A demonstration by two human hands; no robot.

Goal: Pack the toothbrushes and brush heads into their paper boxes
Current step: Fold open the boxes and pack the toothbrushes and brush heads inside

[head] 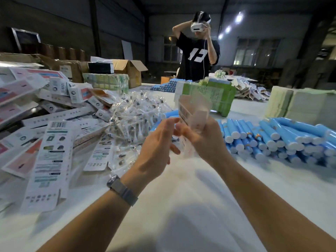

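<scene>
My right hand [205, 139] grips a small white and pink paper box [192, 111], held upright above the table with its top flap standing open; motion blurs it. My left hand [156, 142] is beside the box's lower end, fingers loosely spread, and whether it touches the box I cannot tell. Blue toothbrush handles [276, 137] lie stacked in rows to the right. Brush heads in clear wrappers [134, 113] form a heap at the centre left. Flat and folded paper boxes [52, 160] are piled on the left.
A person in a black shirt [198, 57] stands across the white table [181, 206], both hands at a headset. Green strapped bundles [212, 95] sit behind my hands, pale stacks [300, 104] at far right, brown cartons [129, 70] at the back left.
</scene>
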